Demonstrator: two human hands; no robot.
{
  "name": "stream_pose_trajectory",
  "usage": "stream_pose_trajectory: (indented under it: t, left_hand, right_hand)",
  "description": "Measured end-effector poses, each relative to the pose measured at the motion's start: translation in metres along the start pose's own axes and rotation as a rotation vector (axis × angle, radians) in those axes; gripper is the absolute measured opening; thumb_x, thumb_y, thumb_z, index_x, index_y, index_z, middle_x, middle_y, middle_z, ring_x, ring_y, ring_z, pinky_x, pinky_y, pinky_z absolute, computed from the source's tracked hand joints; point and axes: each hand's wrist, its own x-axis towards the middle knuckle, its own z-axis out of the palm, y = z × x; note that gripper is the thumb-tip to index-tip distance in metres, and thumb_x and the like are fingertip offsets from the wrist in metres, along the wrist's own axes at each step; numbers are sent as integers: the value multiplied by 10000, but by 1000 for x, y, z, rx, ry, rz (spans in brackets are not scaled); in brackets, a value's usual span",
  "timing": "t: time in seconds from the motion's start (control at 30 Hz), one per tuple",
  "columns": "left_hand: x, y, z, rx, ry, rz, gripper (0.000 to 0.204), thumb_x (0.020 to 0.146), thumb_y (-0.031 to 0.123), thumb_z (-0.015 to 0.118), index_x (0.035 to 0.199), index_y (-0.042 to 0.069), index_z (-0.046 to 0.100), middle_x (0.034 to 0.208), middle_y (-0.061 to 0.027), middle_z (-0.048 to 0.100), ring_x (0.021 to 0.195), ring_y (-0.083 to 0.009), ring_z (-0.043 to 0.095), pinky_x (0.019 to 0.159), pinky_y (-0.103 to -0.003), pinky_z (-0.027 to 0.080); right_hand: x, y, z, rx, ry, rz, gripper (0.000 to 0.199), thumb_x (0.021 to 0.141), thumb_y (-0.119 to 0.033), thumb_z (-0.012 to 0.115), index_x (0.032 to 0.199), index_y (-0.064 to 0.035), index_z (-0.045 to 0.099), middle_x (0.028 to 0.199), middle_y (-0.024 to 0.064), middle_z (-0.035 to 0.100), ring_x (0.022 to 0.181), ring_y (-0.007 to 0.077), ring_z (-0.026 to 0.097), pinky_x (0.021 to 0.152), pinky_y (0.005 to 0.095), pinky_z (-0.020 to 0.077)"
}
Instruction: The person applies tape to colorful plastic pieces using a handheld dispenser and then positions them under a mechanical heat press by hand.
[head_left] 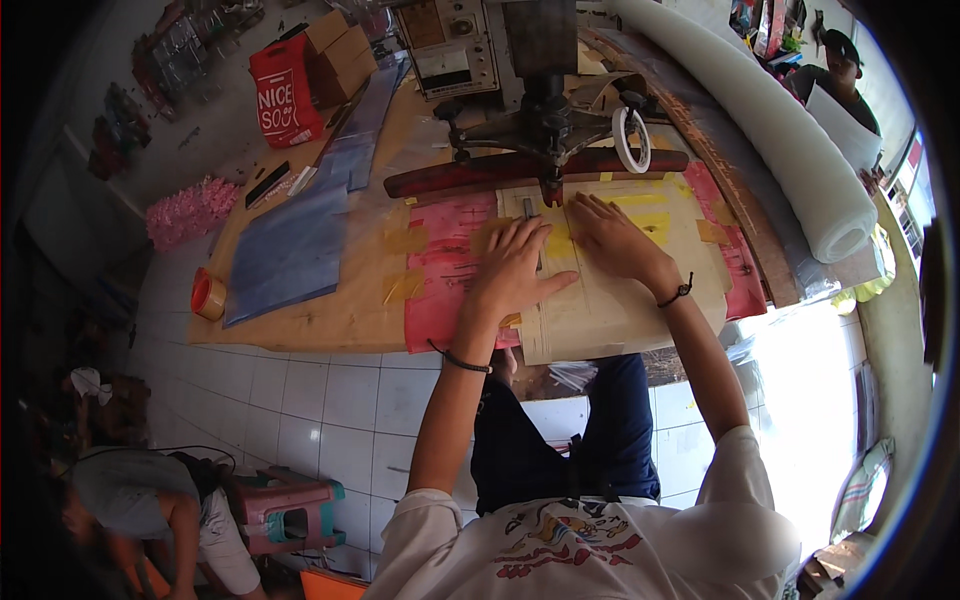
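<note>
My left hand (515, 268) lies palm down on a tan sheet (600, 310), thumb stretched out to the right and fingers pointing away from me. A small metal strip (529, 208) shows just past its fingertips. To the right, my right hand (622, 240) rests flat on the same sheet, its fingers extended forward beside yellow patches (648, 222). Neither hand grips anything that I can see. Right beyond the fingertips hangs the head of a press machine (551, 150), with a dark red bar across it. Red sheeting (450, 250) with tape pieces lies left of my hands.
Blue translucent sheets (285, 250) lie on the table's left, near a tape roll (208, 294). A red bag (287, 90) and a cardboard box (340, 60) stand behind. A big white foam roll (760, 110) runs along the right. Other people are at lower left and upper right.
</note>
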Motion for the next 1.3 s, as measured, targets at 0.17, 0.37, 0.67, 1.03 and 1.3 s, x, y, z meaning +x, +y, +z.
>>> stream_pose_trajectory:
  t: [0.17, 0.37, 0.67, 1.03, 1.3]
  left_hand:
    - [-2, 2, 0, -13, -34, -7, 843, 842, 589, 671, 1404, -13, 493, 1510, -160, 434, 1424, -310, 365, 1180, -477, 258]
    - [0, 1, 2, -68, 2, -14, 833, 873, 571, 641, 1452, 8, 438, 1522, -156, 423, 1430, -312, 355, 1178, -484, 255]
    - [1, 6, -13, -107, 46, 152, 466, 795, 422, 783, 1052, 73, 611, 1243, -97, 573, 1224, -304, 490, 1077, -445, 320]
    - [1, 15, -10, -142, 244, 116, 215, 802, 248, 780, 946, 101, 718, 1081, -26, 657, 1077, -254, 548, 1011, -433, 339]
    - [0, 7, -15, -282, 120, 269, 107, 796, 48, 713, 899, 73, 724, 840, -62, 692, 883, -265, 607, 826, -375, 481]
  right_hand:
    - [-4, -13, -2, -55, -81, 19, 425, 1040, -276, 434, 1441, -158, 513, 1528, 187, 427, 1439, 387, 355, 1196, 523, 255]
    - [-22, -18, -8, -132, -23, 132, 415, 1028, -291, 465, 1419, -185, 556, 1504, 169, 469, 1416, 387, 386, 1181, 510, 278]
    - [-19, -4, -36, -27, -15, 188, 275, 921, -266, 658, 1145, -116, 713, 1232, 108, 647, 1165, 315, 571, 992, 450, 429]
    - [-20, -7, -45, 292, 9, 17, 90, 854, -59, 710, 921, -40, 652, 948, 90, 677, 953, 274, 636, 860, 383, 487]
    - [-151, -37, -61, 311, 439, 163, 121, 816, -3, 719, 912, -21, 646, 896, 93, 670, 880, 229, 639, 816, 336, 492]
